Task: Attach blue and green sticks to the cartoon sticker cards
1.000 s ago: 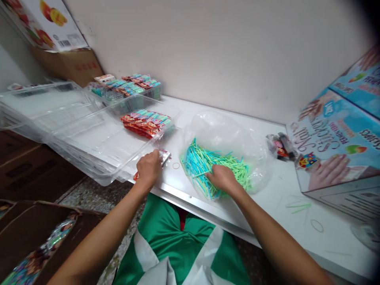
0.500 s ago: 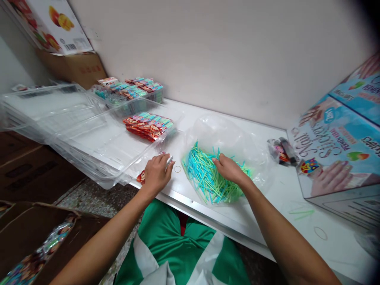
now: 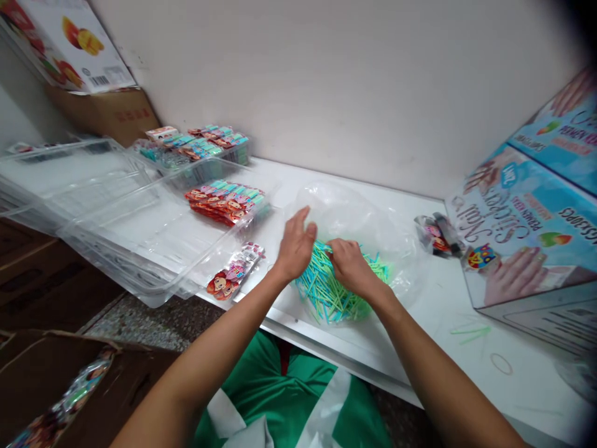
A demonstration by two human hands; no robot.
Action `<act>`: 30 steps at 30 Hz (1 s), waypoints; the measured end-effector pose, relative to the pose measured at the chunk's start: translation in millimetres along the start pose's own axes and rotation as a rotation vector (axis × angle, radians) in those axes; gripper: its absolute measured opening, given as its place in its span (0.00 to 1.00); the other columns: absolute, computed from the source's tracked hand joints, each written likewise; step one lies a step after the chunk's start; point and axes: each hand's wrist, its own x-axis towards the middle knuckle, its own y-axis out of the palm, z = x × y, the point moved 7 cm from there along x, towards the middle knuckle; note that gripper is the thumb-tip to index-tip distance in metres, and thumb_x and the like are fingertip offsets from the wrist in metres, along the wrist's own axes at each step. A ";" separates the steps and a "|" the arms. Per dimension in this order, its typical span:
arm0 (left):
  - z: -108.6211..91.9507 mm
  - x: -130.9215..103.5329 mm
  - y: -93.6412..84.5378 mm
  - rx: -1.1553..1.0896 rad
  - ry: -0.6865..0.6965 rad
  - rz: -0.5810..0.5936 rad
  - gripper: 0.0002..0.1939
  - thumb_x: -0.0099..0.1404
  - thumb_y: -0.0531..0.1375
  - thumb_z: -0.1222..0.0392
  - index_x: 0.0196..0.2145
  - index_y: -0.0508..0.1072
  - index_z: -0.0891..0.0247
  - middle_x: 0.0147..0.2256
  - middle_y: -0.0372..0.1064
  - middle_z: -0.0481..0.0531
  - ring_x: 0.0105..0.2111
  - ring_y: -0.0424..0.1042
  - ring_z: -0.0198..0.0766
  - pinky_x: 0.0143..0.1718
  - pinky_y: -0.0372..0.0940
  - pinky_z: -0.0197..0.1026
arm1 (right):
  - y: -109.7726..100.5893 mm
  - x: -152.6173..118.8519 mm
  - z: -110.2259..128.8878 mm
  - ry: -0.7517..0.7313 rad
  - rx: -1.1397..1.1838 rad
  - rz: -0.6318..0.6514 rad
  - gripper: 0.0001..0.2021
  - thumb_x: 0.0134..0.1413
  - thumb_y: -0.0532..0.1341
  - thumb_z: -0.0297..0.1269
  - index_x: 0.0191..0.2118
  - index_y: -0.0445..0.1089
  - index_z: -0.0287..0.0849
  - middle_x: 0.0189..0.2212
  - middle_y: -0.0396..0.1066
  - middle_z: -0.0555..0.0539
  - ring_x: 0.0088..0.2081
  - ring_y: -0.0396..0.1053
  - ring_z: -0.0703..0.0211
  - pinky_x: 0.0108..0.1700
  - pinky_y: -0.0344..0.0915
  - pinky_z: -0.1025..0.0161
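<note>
A clear plastic bag (image 3: pixel 403 249) lies on the table, filled with thin blue and green sticks (image 3: pixel 329 295). My right hand (image 3: pixel 352 264) reaches into its mouth, the fingers pinched on a few sticks whose tips show by the thumb. My left hand (image 3: pixel 297 246) is raised over the bag's left side, thumb and fingers apart, with nothing seen in it. To the left of that hand, a printed packet (image 3: pixel 236 272) with cartoon figures lies flat near the table's front edge.
Clear plastic trays (image 3: pixel 153 292) stand on the left, one holding stacked red packets (image 3: pixel 226 202). More packets (image 3: pixel 205 146) sit behind. A nail sticker box (image 3: pixel 522 230) stands right, beside small packets (image 3: pixel 438 233). A rubber band (image 3: pixel 501 364) and loose green sticks (image 3: pixel 471 333) lie front right.
My left hand has left the printed packet, uncovering it, and moved right and up to the bag. My right hand stays among the sticks, its fingers now closer to my left hand.
</note>
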 end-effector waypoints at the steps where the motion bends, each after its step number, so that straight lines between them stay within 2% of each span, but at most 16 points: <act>1: -3.8 3.4 12.8 -0.054 0.007 0.071 0.25 0.65 0.49 0.46 0.54 0.63 0.63 0.57 0.58 0.58 0.59 0.53 0.42 0.60 0.44 0.45 | -1.1 -0.6 4.6 -0.026 0.044 0.013 0.11 0.59 0.45 0.31 0.40 0.63 0.38 0.38 0.68 0.38 0.43 0.63 0.50 0.47 0.54 0.54; 3: -7.1 4.6 30.6 -0.177 -0.019 0.134 0.27 0.64 0.49 0.44 0.54 0.63 0.61 0.58 0.57 0.57 0.60 0.52 0.41 0.61 0.43 0.45 | -6.4 -1.5 5.2 0.009 0.224 -0.006 0.09 0.59 0.46 0.33 0.38 0.63 0.40 0.36 0.68 0.40 0.41 0.64 0.52 0.45 0.57 0.56; 4: -5.3 2.9 34.2 -0.244 -0.059 0.106 0.27 0.64 0.48 0.43 0.55 0.62 0.61 0.58 0.57 0.57 0.60 0.52 0.41 0.61 0.43 0.45 | -10.4 -2.0 1.3 0.066 0.351 -0.046 0.09 0.59 0.47 0.35 0.37 0.62 0.41 0.34 0.68 0.42 0.38 0.64 0.54 0.43 0.58 0.57; 7: 15.8 -13.3 33.6 -0.480 -0.298 -0.137 0.29 0.65 0.43 0.40 0.54 0.61 0.62 0.57 0.58 0.60 0.58 0.57 0.41 0.58 0.50 0.46 | -18.9 -6.2 -13.5 0.282 0.844 -0.269 0.09 0.60 0.48 0.41 0.35 0.60 0.43 0.30 0.66 0.49 0.32 0.65 0.59 0.38 0.61 0.60; 9: 33.7 -30.8 39.1 -0.661 -0.504 -0.267 0.30 0.65 0.41 0.39 0.52 0.61 0.65 0.54 0.62 0.62 0.54 0.62 0.41 0.54 0.56 0.46 | -14.2 -7.9 -11.7 0.359 1.189 -0.387 0.08 0.58 0.50 0.43 0.36 0.58 0.45 0.30 0.66 0.50 0.30 0.66 0.61 0.36 0.63 0.61; 11: 46.0 -46.2 47.7 -0.793 -0.677 -0.354 0.29 0.65 0.42 0.39 0.49 0.62 0.66 0.50 0.66 0.62 0.50 0.67 0.41 0.50 0.60 0.45 | -3.8 -7.5 0.6 0.392 1.413 -0.431 0.08 0.56 0.52 0.44 0.35 0.58 0.45 0.30 0.66 0.50 0.31 0.67 0.61 0.36 0.64 0.61; 13: 50.8 -54.8 51.9 -0.855 -0.769 -0.427 0.25 0.66 0.44 0.42 0.45 0.63 0.65 0.45 0.69 0.60 0.45 0.70 0.39 0.48 0.62 0.42 | 6.1 -8.0 15.5 0.395 1.483 -0.438 0.10 0.57 0.52 0.46 0.34 0.59 0.45 0.30 0.67 0.49 0.33 0.67 0.60 0.37 0.64 0.61; 18: 47.6 -56.9 49.7 -0.972 -0.828 -0.561 0.19 0.68 0.43 0.48 0.38 0.64 0.66 0.41 0.70 0.59 0.36 0.72 0.35 0.44 0.65 0.39 | 13.8 -16.9 31.5 0.328 1.291 -0.462 0.16 0.59 0.51 0.48 0.31 0.64 0.42 0.30 0.69 0.49 0.37 0.66 0.60 0.43 0.61 0.62; 23: 45.4 -59.0 47.4 -0.921 -0.802 -0.534 0.18 0.67 0.45 0.49 0.38 0.65 0.67 0.40 0.69 0.59 0.36 0.72 0.34 0.42 0.65 0.38 | 12.2 -22.2 31.4 0.299 1.065 -0.341 0.17 0.60 0.50 0.48 0.29 0.65 0.41 0.31 0.69 0.48 0.34 0.65 0.60 0.40 0.61 0.63; 26: 44.9 -54.0 24.0 -0.634 -0.608 -0.404 0.15 0.64 0.52 0.51 0.40 0.68 0.65 0.41 0.69 0.57 0.40 0.70 0.36 0.41 0.65 0.38 | 6.9 -26.9 25.7 0.303 0.898 -0.289 0.16 0.62 0.47 0.47 0.30 0.61 0.43 0.28 0.66 0.49 0.31 0.64 0.61 0.38 0.61 0.63; 28: 42.2 -49.0 -1.8 -0.352 -0.416 -0.316 0.13 0.62 0.56 0.53 0.39 0.70 0.64 0.40 0.70 0.55 0.41 0.69 0.37 0.42 0.63 0.37 | 6.7 -30.5 20.1 0.328 0.727 -0.211 0.13 0.63 0.45 0.45 0.32 0.58 0.44 0.24 0.63 0.51 0.26 0.62 0.61 0.33 0.59 0.63; 30: 43.9 -48.3 -29.4 -0.147 -0.304 -0.286 0.13 0.62 0.55 0.53 0.38 0.72 0.65 0.37 0.71 0.54 0.39 0.69 0.37 0.41 0.63 0.38 | 6.6 -33.1 16.2 0.322 0.528 -0.144 0.10 0.63 0.45 0.43 0.33 0.54 0.45 0.22 0.59 0.53 0.23 0.59 0.60 0.28 0.55 0.63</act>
